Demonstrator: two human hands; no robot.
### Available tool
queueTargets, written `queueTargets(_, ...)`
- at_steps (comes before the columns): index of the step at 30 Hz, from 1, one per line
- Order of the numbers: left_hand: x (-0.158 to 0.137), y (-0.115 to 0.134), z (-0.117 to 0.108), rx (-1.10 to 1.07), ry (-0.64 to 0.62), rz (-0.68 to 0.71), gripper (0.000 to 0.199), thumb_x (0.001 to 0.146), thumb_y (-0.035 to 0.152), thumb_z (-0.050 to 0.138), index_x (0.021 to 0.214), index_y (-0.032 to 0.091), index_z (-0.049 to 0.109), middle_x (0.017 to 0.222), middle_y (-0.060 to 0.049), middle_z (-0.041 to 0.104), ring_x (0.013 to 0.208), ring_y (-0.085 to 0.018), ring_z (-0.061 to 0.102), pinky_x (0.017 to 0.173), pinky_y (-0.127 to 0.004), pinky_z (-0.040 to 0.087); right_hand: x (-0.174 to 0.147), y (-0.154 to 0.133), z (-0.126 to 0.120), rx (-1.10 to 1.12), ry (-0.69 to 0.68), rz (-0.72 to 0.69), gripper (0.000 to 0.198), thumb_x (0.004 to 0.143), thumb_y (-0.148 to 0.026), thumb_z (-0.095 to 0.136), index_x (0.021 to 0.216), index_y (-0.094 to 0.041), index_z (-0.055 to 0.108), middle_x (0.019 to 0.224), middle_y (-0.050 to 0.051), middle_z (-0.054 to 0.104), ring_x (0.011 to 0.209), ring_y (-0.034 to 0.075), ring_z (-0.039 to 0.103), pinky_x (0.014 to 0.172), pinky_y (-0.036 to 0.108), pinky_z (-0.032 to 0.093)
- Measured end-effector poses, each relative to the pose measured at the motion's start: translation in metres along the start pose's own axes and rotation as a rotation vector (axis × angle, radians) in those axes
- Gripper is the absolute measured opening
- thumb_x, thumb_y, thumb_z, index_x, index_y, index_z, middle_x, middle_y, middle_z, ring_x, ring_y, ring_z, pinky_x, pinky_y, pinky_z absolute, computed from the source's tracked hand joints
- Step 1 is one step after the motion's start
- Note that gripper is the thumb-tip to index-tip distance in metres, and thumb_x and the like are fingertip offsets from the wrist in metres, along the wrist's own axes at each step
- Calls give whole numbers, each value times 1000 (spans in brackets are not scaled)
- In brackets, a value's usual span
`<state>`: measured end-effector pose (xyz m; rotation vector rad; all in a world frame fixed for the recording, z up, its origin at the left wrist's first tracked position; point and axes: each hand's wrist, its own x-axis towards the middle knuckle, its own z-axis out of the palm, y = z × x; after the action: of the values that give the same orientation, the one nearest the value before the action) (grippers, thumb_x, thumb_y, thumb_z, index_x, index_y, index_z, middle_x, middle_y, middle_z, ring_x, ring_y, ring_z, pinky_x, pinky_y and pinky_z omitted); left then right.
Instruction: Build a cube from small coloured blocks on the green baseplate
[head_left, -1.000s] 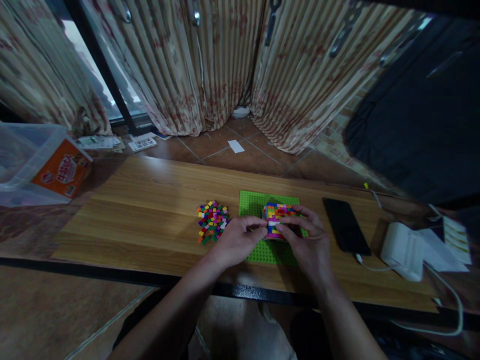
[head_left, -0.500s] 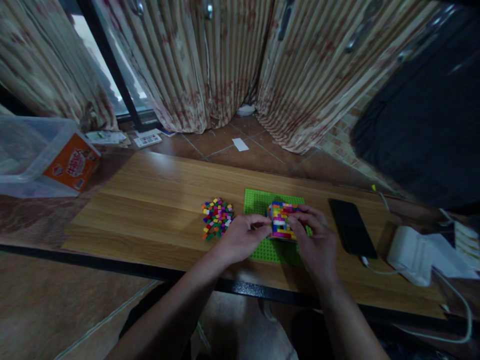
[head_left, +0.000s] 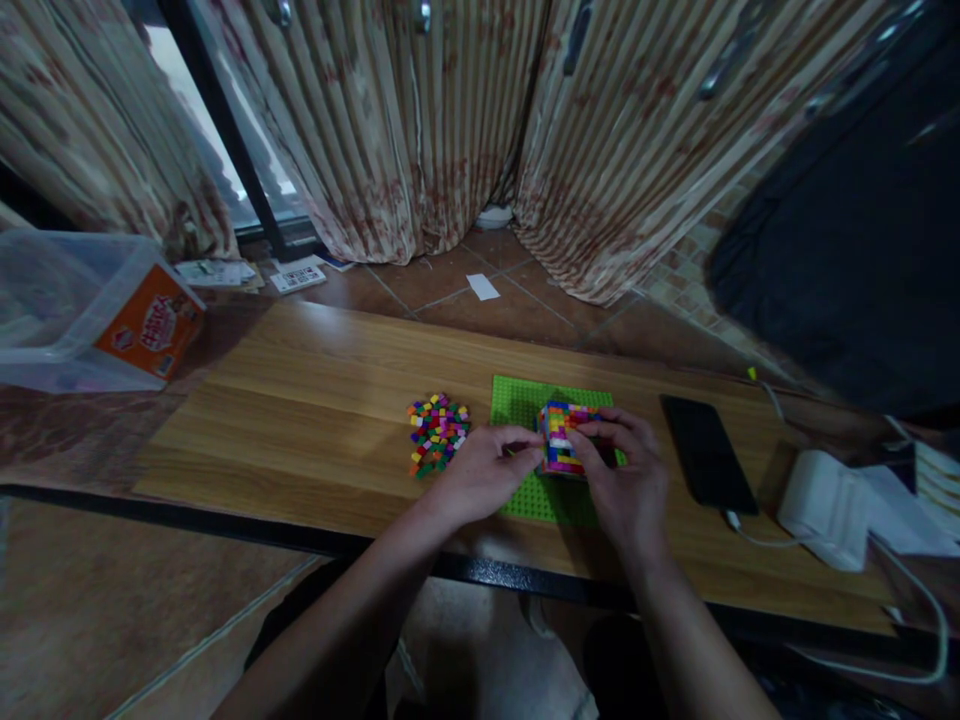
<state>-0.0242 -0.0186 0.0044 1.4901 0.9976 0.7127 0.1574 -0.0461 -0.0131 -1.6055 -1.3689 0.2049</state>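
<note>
A block built of many coloured toy bricks [head_left: 559, 430] stands on a green studded baseplate [head_left: 517, 400]. My left hand [head_left: 491, 465] is at its left side, thumb and forefinger pinched close to the wall; whatever lies between those fingertips is too small to make out. From the right, my right hand [head_left: 626, 465] is closed around the brick block, its thumb lying over the top and the fingers along the far right side. Part of the block is hidden under that hand. Left of the baseplate lies a pile of loose small bricks [head_left: 439, 432].
The wooden table [head_left: 300, 400] also bears a black phone [head_left: 709, 455] with a cable and a white power adapter [head_left: 825, 510] on the right. A clear plastic box [head_left: 75, 340] with an orange label stands at the left. Curtains [head_left: 450, 130] hang behind.
My right thumb has shifted a little left across the top of the brick block. The left hand keeps its pinch beside the block. The view has moved very slightly.
</note>
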Motion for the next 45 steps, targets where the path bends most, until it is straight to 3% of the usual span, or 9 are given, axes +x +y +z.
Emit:
queueTargets(5,1,1,-16,35,69,11,25,85,27,59,102,16,74,94,-5,75,82,-17,65,78,-30,50,-1,-1,1,-4,1,-18,19,80,-41,71,81,-23,73,112,8,63,109,26,59,97,47,44)
queueTargets(11,-5,0,-63,88,191,6,22,85,25,57,96,14,73,88,-5,74,75,-14,64,72,-27,50,1,2,-2,-3,-8,-12,21,80,-43,71,84,-23,74,111,8,65,109,26,60,98,48,45)
queueTargets(16,-13,-6,-85,369,35,40,20,80,16,56,86,17,75,85,-4,74,78,-16,65,74,-27,50,2,2,-6,54,33,-13,22,87,-40,63,85,-21,74,104,9,69,100,25,64,93,47,48)
queueTargets(25,-14,2,-72,858,14,18,27,77,10,54,86,22,77,89,-7,73,85,-22,66,80,-32,50,1,0,-9,42,59,-45,20,89,-37,62,86,-20,73,103,9,70,99,25,65,92,48,48)
queueTargets(33,-13,3,-64,969,21,22,23,81,15,52,85,19,74,93,-11,70,89,-27,66,79,-37,52,2,-1,-8,64,53,-40,19,88,-37,63,85,-21,72,102,8,71,98,25,65,92,47,49)
queueTargets(42,-5,-1,-58,1007,80,1,19,90,29,56,88,17,70,100,-10,69,89,-22,66,78,-32,51,3,-2,-9,63,46,-20,22,88,-39,62,83,-21,73,100,8,72,97,25,66,91,47,49)
queueTargets(45,-2,-4,-58,1033,126,16,18,93,23,51,90,16,67,98,-9,70,88,-21,65,79,-31,50,4,-1,-9,69,55,-23,22,87,-39,63,81,-20,73,98,8,72,95,24,66,89,46,50)
